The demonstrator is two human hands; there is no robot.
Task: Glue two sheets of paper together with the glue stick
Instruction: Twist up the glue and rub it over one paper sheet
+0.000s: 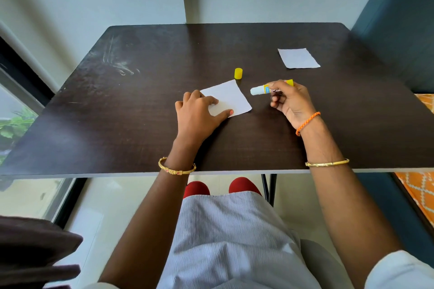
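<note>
A small white sheet of paper [231, 98] lies near the middle of the dark table [141, 124]. My left hand [198, 115] rests on its left part, thumb and fingers pressing it flat. My right hand [290, 101] grips an uncapped glue stick [263, 88] just right of that sheet, held sideways with its white tip pointing left. The yellow cap [238, 73] stands on the table just behind the sheet. A second white sheet [298, 58] lies at the far right of the table.
A wall stands behind the table's far edge. A window with greenery [16, 122] is on the left and a dark blue seat [399, 19] on the right. The near table edge is above my lap.
</note>
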